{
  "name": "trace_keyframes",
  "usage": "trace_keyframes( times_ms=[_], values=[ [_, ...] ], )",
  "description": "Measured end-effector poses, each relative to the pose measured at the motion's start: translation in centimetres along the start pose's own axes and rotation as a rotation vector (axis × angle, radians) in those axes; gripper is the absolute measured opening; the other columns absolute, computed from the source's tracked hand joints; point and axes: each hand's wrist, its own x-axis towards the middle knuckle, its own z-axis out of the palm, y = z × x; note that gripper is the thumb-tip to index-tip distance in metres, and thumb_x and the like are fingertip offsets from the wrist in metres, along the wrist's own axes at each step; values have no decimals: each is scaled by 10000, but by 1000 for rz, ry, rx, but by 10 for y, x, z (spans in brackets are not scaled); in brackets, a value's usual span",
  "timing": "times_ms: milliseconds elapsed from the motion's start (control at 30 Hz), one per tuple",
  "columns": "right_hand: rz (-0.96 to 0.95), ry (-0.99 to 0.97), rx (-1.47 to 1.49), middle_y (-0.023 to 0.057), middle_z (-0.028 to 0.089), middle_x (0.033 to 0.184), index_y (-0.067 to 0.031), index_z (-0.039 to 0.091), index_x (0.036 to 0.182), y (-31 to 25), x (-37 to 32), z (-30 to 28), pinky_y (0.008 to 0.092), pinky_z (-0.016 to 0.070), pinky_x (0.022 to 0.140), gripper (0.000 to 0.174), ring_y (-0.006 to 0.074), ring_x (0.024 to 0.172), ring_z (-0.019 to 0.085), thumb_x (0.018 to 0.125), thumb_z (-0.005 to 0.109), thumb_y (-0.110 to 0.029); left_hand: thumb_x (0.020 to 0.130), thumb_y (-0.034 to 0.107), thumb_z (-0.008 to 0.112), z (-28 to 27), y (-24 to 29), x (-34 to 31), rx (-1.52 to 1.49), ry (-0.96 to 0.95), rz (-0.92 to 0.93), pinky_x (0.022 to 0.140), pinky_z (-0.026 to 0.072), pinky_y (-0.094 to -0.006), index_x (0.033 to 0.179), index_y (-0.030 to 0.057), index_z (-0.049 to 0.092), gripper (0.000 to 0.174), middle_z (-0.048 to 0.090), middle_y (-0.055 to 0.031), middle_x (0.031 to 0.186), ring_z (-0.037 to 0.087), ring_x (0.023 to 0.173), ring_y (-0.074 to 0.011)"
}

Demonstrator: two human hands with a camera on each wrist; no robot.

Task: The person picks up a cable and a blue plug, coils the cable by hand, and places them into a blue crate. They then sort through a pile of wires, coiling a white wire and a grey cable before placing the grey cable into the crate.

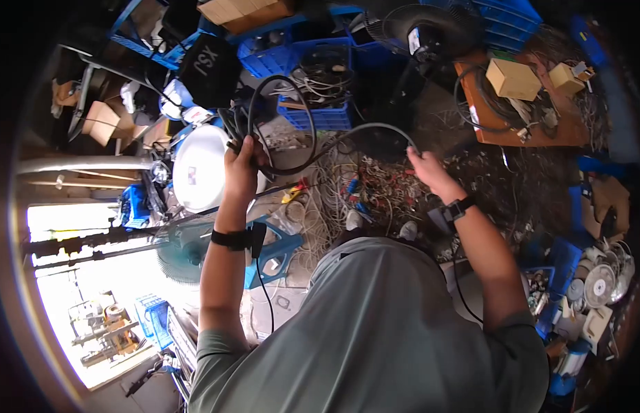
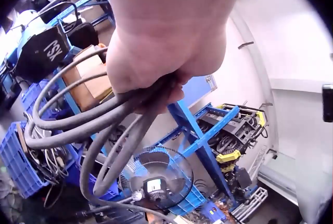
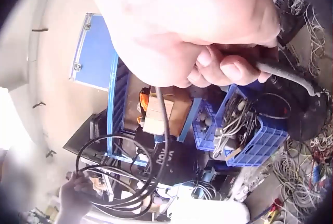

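Note:
A thick dark cable (image 1: 378, 126) runs in an arc between the two hands, in front of the body. My left hand (image 1: 241, 168) grips a bundle of its loops; in the left wrist view several coils (image 2: 78, 133) hang from the fist. My right hand (image 1: 433, 173) holds the cable's other stretch at the right, fingers curled round it in the right wrist view, where a short length (image 3: 289, 74) sticks out past the fingers. The right wrist view also shows the loops (image 3: 117, 203) hanging at the left hand.
Blue crates with cables (image 1: 299, 118) and a black fan (image 1: 413, 41) stand ahead. A brown board (image 1: 568, 134) at the right bears cartons and wires. Loose wires (image 1: 396, 189) cover the floor near the feet. A white round surface (image 1: 189, 155) and a blue stool (image 1: 285, 244) are at the left.

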Motion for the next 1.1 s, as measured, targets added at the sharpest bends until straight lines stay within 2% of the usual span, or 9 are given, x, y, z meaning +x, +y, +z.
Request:
trace_keyframes(
  times_ms=[133,200,333,400,667,833,867,933,1100],
  values=[
    [-29,2,30,190,602,639,53,595,737,-3,3,-7,439,432,618,622,341,659,616,926,484,-529,970,224,519,21,-17,-9,17,-47,-47,586,379,-285,845,65,482,206,439,9,678,446,608,-121],
    [-94,87,-336,284,607,722,72,612,746,26,17,-29,504,462,692,649,440,795,622,923,463,-534,971,223,518,15,-33,-4,-31,-91,-94,588,379,-279,814,78,474,218,441,13,680,447,606,-118],
    [-26,-235,-681,294,617,797,68,640,776,76,-34,-54,508,474,747,605,450,847,602,935,461,-488,971,214,517,7,-72,5,-54,-130,-205,577,377,-273,796,87,472,221,457,13,684,453,605,-115],
    [-30,-147,-698,294,609,765,66,635,747,78,-76,-54,507,470,731,605,451,822,601,937,465,-483,971,208,519,1,-94,3,-32,-126,-310,574,378,-274,796,88,477,216,463,10,682,455,602,-116],
    [131,-71,-584,235,550,644,33,590,724,-37,-189,-136,436,425,571,486,395,631,574,923,551,-408,979,218,510,5,-126,-7,-254,-138,-475,593,400,-290,868,87,508,172,468,9,714,454,617,-124],
    [-93,-102,11,-27,554,781,-5,580,1044,-49,-252,-193,263,418,581,217,94,672,505,933,588,-192,986,212,492,30,-122,5,-394,-218,-498,619,389,-282,936,70,518,153,452,15,727,432,627,-121],
    [-92,-91,8,-27,554,781,-5,580,1044,-46,-253,-190,263,418,581,217,94,672,505,933,588,-192,986,212,492,35,-118,6,-398,-228,-496,619,389,-282,936,70,518,153,452,15,727,432,627,-121],
    [267,-4,305,-18,524,747,-1,595,1051,-46,-250,-180,225,382,556,204,69,638,466,944,565,-172,987,206,490,43,-110,8,-394,-212,-444,616,383,-283,939,61,515,155,449,13,725,433,629,-121],
    [350,84,975,-12,506,748,-6,607,1063,-14,-199,-122,246,409,572,218,97,657,483,938,547,-174,967,238,534,64,-88,-4,-305,-355,-344,628,396,-291,924,62,492,186,451,-1,707,442,632,-129]
  ],
)
